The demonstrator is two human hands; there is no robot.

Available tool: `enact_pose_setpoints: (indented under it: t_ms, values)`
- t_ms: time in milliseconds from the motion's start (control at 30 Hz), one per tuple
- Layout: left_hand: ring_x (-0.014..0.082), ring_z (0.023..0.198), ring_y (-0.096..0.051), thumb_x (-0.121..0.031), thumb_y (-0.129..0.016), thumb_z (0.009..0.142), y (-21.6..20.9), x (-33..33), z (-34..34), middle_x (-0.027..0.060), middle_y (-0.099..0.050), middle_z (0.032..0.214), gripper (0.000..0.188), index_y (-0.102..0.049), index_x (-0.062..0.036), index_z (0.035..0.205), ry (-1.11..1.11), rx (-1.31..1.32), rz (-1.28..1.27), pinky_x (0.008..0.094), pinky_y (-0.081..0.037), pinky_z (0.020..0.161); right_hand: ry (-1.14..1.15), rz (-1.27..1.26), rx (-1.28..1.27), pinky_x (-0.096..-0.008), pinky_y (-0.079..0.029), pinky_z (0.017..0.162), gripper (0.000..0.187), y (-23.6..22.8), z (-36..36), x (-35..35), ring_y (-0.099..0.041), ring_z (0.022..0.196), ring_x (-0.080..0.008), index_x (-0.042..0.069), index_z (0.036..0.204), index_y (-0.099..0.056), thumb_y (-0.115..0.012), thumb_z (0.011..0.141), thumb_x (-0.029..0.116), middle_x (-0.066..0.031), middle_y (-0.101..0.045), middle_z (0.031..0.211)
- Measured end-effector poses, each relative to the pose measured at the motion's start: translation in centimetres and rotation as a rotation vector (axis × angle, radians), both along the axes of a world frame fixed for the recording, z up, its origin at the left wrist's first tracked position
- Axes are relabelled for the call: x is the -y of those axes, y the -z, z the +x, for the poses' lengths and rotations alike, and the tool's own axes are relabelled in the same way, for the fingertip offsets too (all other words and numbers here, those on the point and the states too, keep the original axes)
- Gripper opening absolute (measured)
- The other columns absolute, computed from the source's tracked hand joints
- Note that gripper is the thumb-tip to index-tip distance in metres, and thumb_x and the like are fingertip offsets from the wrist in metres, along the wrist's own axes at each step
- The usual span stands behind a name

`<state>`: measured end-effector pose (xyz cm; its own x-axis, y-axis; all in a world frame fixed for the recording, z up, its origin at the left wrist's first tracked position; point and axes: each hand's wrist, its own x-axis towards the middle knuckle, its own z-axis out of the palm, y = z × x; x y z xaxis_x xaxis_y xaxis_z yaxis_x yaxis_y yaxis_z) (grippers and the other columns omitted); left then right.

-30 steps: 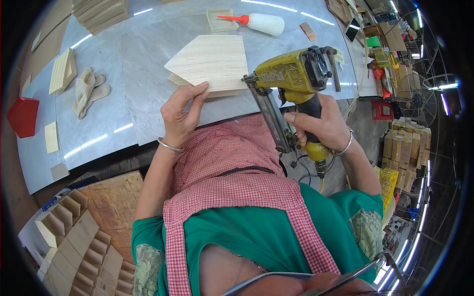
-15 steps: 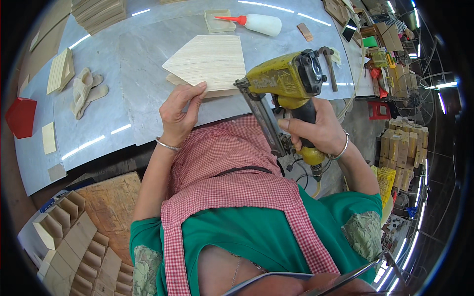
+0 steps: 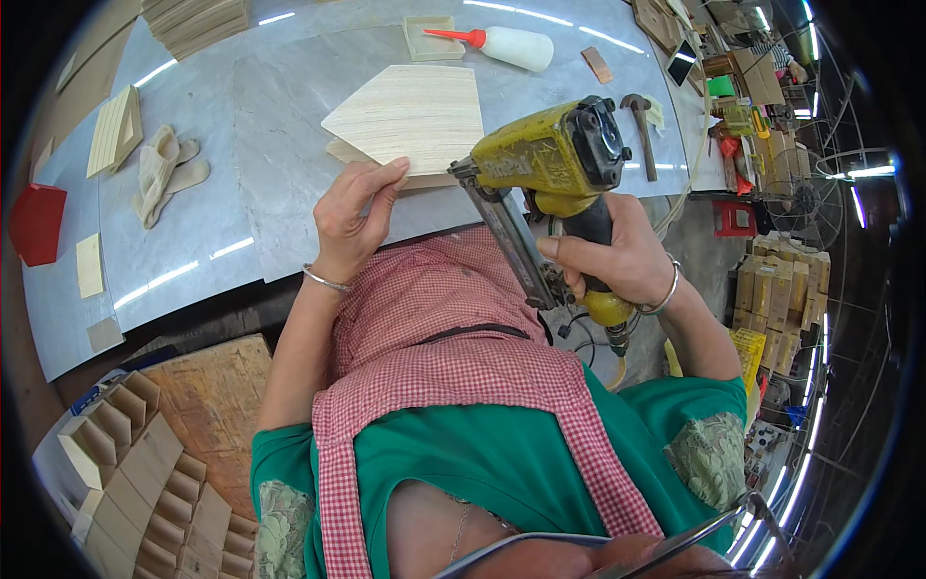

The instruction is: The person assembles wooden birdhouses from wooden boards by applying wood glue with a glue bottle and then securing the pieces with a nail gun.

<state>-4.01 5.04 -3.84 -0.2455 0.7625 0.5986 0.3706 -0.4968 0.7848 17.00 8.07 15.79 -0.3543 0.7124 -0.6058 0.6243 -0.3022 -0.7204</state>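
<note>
We see a white glue bottle (image 3: pixel 514 45) with a red nozzle lying on its side at the far edge of the tabletop (image 3: pixel 241 183). Further right on it a dark phone (image 3: pixel 682 68) lies tilted, its screen unlit. On the floor at the right, yellow-and-brown cartons (image 3: pixel 781 289) are stacked, with a yellow crate (image 3: pixel 748 349) just below them. Their labels are too small to make out.

The table (image 3: pixel 289 125) has a grey, shiny top; on it lies a pointed wooden panel (image 3: pixel 410 116) near the front edge; behind it a white glue bottle (image 3: pixel 506 43) with red tip beside a small wooden tray (image 3: pixel 429 39); at right a hammer (image 3: pixel 641 130); at left a pair of gloves (image 3: pixel 159 174), a slatted wooden piece (image 3: pixel 116 130) and a red piece (image 3: pixel 37 224).
</note>
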Motion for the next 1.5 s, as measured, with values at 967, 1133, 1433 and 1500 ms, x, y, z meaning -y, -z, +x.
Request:
enact_pose_setpoints:
  t_ms: [967,1133,1433,1500]
  values:
    - [0.0200,0.074,-0.055,0.012,-0.054,0.073,0.1,0.2,-1.0,0.0073,-0.055,0.079,0.039,-0.067,-0.0075,0.104,0.064,0.015,-0.038,0.0282,-0.046,0.066,-0.146,0.012,0.087,-0.0240,-0.044,0.045,0.030,-0.2,-3.2,-0.2,-0.054,0.050,-0.0085,-0.009,0.086,-0.054,-0.067,0.076,0.016,-0.0053,-0.057,0.058]
    - [0.0201,0.074,-0.055,0.012,-0.054,0.072,0.2,0.2,-1.2,0.0073,-0.055,0.079,0.040,-0.067,-0.0076,0.104,0.059,0.008,-0.043,0.0283,-0.046,0.066,-0.161,0.016,0.127,-0.0229,-0.043,0.045,0.029,-0.1,-3.2,-0.3,-0.054,0.048,-0.0080,-0.005,0.103,-0.058,-0.065,0.080,0.010,-0.0030,-0.056,0.057]
    - [0.0187,0.075,-0.054,0.013,-0.052,0.076,0.1,0.4,-1.3,0.0074,-0.054,0.081,0.036,-0.067,-0.0052,0.103,0.065,-0.003,-0.039,0.0263,-0.045,0.066,-0.154,0.010,0.127,-0.0244,-0.044,0.045,0.029,-0.7,-4.0,-0.1,-0.054,0.049,-0.0088,-0.008,0.085,-0.054,-0.065,0.078,0.017,-0.0053,-0.057,0.058]
    - [0.0176,0.076,-0.054,0.012,-0.052,0.079,0.0,0.4,-1.3,0.0072,-0.054,0.083,0.032,-0.066,-0.0028,0.103,0.075,-0.015,-0.044,0.0245,-0.044,0.066,-0.174,0.019,0.144,-0.0244,-0.044,0.045,0.029,-0.6,-3.9,-0.2,-0.054,0.049,-0.0086,-0.008,0.086,-0.054,-0.065,0.078,0.017,-0.0051,-0.056,0.058]
